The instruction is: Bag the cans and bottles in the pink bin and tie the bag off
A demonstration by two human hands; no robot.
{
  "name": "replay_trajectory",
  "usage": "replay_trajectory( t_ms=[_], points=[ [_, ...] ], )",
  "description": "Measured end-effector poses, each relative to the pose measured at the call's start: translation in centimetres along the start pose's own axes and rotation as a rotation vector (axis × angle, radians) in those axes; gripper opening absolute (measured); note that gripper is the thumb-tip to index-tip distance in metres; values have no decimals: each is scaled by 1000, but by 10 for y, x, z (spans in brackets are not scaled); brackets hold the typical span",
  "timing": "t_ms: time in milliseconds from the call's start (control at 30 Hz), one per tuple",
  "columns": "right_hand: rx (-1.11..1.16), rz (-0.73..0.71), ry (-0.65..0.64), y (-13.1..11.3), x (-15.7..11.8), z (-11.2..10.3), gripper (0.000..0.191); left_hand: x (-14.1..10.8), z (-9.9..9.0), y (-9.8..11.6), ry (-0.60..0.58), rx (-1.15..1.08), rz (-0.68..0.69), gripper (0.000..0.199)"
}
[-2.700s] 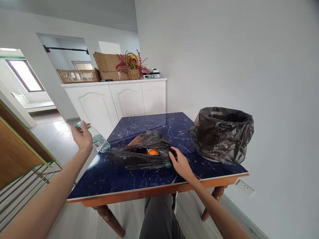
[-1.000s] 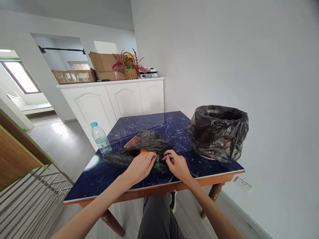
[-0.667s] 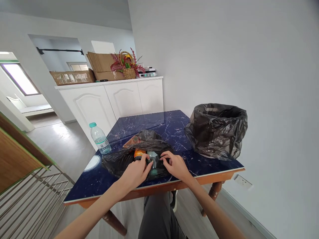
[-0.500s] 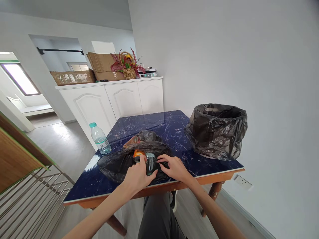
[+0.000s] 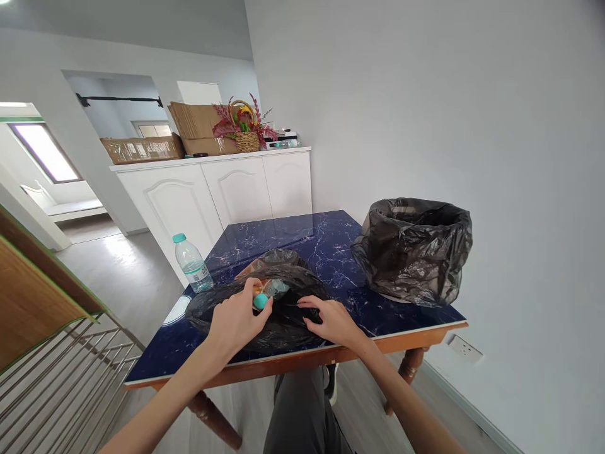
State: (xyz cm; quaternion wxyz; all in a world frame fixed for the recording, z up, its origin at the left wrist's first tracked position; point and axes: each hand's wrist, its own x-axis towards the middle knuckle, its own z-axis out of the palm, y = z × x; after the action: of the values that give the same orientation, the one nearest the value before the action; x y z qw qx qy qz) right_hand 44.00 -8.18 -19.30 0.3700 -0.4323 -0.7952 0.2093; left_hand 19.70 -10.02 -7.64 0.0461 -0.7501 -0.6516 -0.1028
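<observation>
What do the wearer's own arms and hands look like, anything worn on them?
The left hand and right hand are ungloved, with no rings visible. The left forearm and right forearm are bare; no sleeve, watch or bracelet shows.

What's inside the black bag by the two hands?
In the opening of the black bag, a clear bottle with a teal cap shows by the left hand, plus something orange. Black plastic covers the rest.
</observation>
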Motion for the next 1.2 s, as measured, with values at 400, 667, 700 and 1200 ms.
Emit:
replay_trajectory(
  t_ms=[400, 667, 700, 1200],
  points=[
    [25, 44, 33, -2, 1, 0, 35, -4, -116, -58, 880, -276, -57, 44],
    [42, 59, 41, 3, 0, 6, 30, 29, -135, -138, 738, 12, -181, 41],
    [41, 57, 45, 4, 0, 6, 30, 34, -129, -145, 671, 31, -217, 41],
    [52, 69, 9, 6, 1, 5, 28, 60, -83, -174, 319, 81, -345, 64]
  ],
)
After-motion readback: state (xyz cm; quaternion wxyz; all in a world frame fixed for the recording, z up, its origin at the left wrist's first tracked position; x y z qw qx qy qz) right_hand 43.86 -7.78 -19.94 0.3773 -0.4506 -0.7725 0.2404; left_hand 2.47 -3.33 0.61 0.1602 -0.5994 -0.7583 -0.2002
